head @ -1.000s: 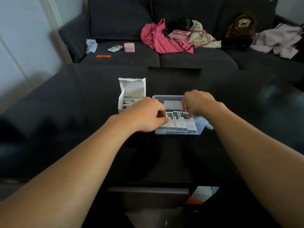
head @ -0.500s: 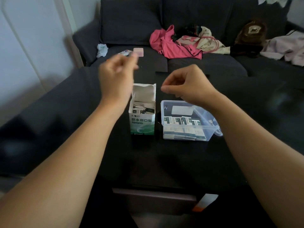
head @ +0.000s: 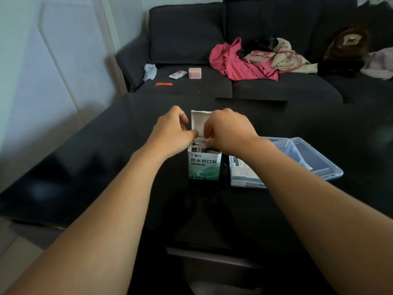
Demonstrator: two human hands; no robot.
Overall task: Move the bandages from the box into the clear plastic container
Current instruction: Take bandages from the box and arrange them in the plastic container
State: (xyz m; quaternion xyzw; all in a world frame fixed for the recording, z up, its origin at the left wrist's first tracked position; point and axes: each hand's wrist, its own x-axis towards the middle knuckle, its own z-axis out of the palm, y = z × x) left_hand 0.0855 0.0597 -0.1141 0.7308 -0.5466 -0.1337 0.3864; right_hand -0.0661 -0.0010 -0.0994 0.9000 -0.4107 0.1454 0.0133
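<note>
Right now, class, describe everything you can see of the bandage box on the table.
The bandage box is a small upright cardboard carton, white on top fading to green below, with printed Chinese characters on its front. Its white top flap stands open behind. Wrapped bandages show inside. It stands on the dark table, left of the clear plastic container. The left hand and right hand reach into its mouth.

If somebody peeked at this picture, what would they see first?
Probably the two hands meeting over the open bandage box in the middle of the dark table: the left hand and right hand both reach into its top. Next, the pink clothes heaped on the sofa behind.
</note>
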